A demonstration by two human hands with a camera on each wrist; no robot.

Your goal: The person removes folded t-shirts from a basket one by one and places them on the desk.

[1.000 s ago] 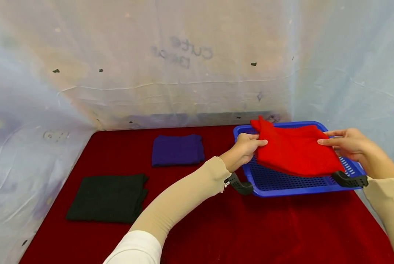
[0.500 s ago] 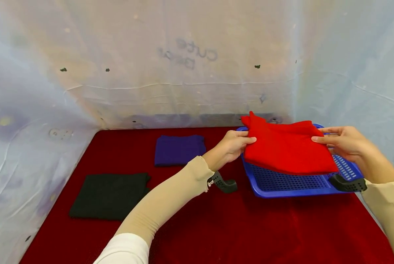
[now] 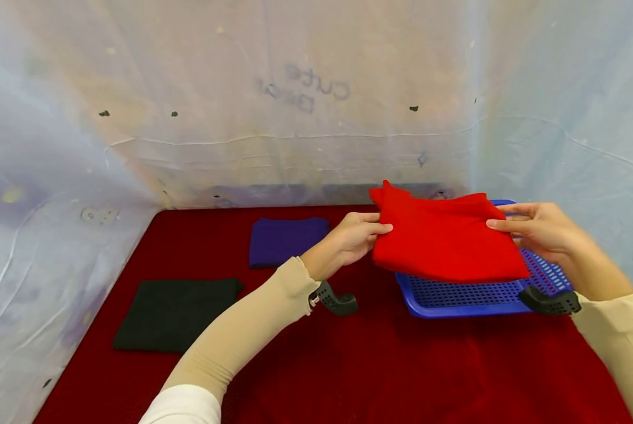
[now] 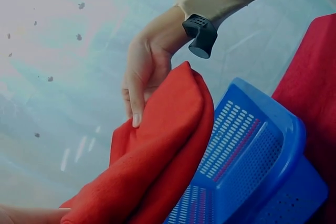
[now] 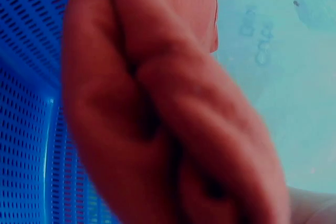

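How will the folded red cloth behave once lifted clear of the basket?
The red cloth is probably floppy: its layers sag between the left hand and right hand. It likely unfolds if released, and seems light.

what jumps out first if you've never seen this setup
The folded red cloth, held above the blue basket at the table's right, the left hand gripping one end and the right hand the other. Further left on the dark red table lie a purple cloth and a black cloth.
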